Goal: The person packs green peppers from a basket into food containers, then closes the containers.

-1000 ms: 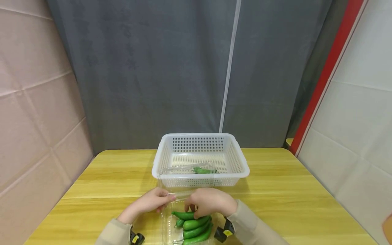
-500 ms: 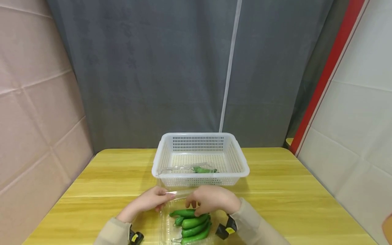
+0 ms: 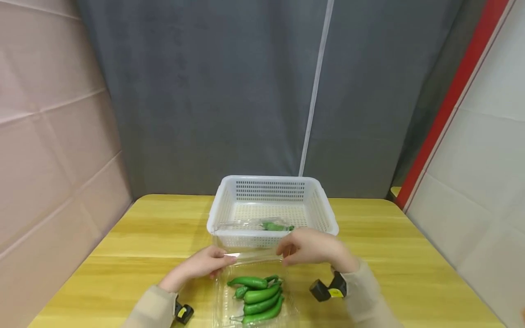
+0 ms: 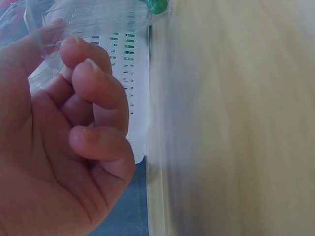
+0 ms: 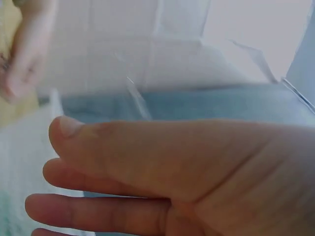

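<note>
A clear plastic clamshell box (image 3: 220,303) holds several green peppers (image 3: 260,295) in its near half. Its raised lid leans over the front rim of the white basket. My left hand (image 3: 203,263) pinches the box's edge by the hinge at its left side; in the left wrist view that hand (image 4: 74,132) has thumb and fingertip on the clear plastic, the other fingers curled. My right hand (image 3: 313,248) is beside the hinge's right end, fingers bent loosely; in the right wrist view the hand (image 5: 147,172) shows extended fingers with nothing between them.
Behind the box stands a white perforated basket (image 3: 270,179), with a green pepper (image 3: 275,226) in its front part, seen through the lid. A wooden table (image 3: 164,228) carries everything. A grey curtain (image 3: 205,91) hangs behind, with pale walls at both sides.
My right hand has left the peppers and moved up and right to the hinge's right end. The left hand keeps its pinch on the box. The view has shifted slightly.
</note>
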The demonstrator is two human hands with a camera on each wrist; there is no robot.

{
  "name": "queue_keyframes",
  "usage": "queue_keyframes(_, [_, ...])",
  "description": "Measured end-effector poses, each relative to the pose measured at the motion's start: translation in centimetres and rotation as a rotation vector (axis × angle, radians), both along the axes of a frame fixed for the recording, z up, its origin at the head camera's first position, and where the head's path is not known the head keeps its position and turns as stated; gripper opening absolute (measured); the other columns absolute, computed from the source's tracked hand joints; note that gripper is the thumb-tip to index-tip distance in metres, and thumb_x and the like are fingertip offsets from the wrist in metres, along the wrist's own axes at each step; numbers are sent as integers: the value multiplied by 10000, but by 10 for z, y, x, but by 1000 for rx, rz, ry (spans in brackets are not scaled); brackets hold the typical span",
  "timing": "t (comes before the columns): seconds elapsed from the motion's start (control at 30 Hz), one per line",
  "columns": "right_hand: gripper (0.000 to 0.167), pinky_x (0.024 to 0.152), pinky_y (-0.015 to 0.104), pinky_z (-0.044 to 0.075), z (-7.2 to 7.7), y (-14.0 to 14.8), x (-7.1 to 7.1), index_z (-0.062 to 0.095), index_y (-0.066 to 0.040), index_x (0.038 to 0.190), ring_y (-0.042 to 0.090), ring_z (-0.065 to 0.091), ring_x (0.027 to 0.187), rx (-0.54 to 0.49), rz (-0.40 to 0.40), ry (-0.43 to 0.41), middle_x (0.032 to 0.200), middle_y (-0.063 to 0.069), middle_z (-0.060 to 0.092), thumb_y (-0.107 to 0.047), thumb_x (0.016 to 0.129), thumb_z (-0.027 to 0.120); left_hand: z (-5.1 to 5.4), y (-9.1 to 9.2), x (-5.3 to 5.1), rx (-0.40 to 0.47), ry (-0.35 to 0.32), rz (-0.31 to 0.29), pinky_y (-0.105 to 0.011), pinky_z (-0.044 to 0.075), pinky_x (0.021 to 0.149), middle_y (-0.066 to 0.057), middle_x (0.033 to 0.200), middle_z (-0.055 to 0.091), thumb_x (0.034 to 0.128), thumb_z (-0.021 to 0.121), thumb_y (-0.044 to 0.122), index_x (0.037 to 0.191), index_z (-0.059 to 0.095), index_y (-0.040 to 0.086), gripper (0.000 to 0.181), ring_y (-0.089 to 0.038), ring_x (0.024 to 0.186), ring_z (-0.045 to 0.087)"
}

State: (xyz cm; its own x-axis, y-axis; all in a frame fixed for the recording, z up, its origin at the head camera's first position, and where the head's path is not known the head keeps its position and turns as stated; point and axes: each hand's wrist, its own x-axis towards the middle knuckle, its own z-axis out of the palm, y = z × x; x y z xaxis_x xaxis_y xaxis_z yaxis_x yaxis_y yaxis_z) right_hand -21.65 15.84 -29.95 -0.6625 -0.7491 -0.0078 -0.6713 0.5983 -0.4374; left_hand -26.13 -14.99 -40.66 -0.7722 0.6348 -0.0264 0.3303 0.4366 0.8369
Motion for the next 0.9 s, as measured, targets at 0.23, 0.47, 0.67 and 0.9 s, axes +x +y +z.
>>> queue_keyframes(0.23, [234,749,262,512,4,32,-12,695,-33,1084,61,626,836,-68,-87,3,942,-32,688,-154,884,689,-3,-4,-5,4,-3,-16,-242,415,489,45,515,461,979,578,343,713,557,2,433,-93,456,423])
queue_keyframes(0.47, [226,710,258,511,-1,47,-19,686,-46,1095,69,619,820,-108,-145,-45,911,-69,674,-160,899,686,-6,-6,-7,-4,25,-17,-239,415,463,47,527,469,973,585,346,702,562,29,417,-91,455,428])
queue_keyframes(0.67, [244,682,267,495,-4,49,-19,675,-53,1118,65,593,763,-107,-151,-58,874,-77,662,-189,915,676,-6,-5,-5,-14,12,-12,-234,415,467,49,519,470,970,590,350,730,577,-15,437,-85,447,429])
queue_keyframes(0.9, [246,671,272,486,0,45,-24,671,-51,1126,73,578,747,-67,-151,-36,858,-82,644,-181,917,668,-3,-3,-5,-28,9,3,-237,420,487,44,518,477,966,589,385,698,564,69,415,-101,457,436])
